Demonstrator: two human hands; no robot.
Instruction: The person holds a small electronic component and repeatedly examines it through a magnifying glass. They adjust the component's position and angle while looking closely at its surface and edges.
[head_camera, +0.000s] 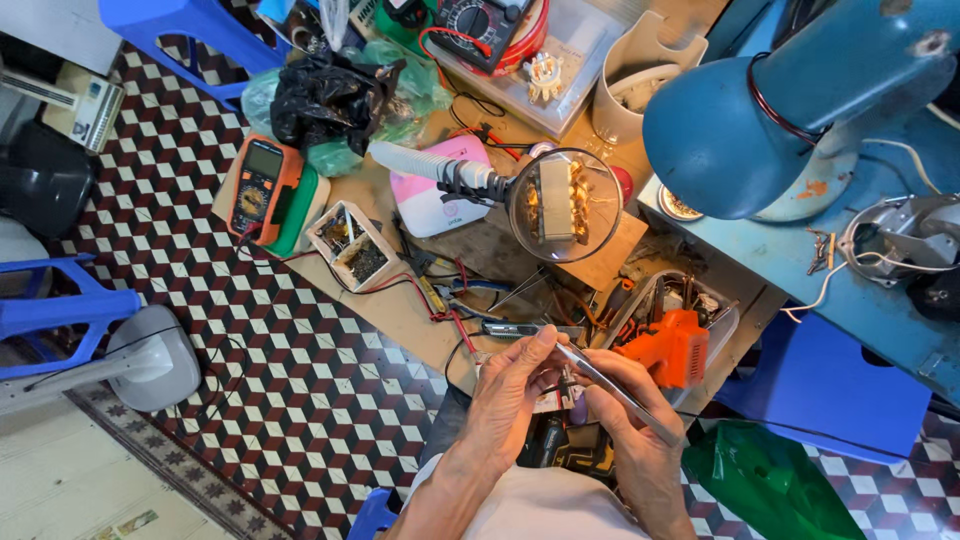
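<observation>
Head view. The left hand (512, 392) and right hand (632, 430) meet at the near edge of the bench (400, 310), above the person's lap. The right hand's fingers are closed around a pair of metal tweezers (612, 388), which slant up and to the left; their tip ends at the left hand's thumb and forefinger. The left hand's fingertips are pinched together at that tip; what they pinch is too small to tell. A small component (566, 385) shows between the two hands, partly hidden.

Just beyond the hands, near the bench's near edge, lie an orange power tool (672, 347) in a clear tray (722, 322) and loose red and black wires (440, 295). Toward the middle of the bench a round magnifying lens (565, 205) on a white handle stands over a wound coil part. An orange multimeter (258, 182) rests at the left edge, with a small divided box (354, 246) just beside it. A black plastic bag (325, 95) lies at the far left corner. A blue desk lamp (760, 120) hangs over the right side, above a blue surface (860, 290).
</observation>
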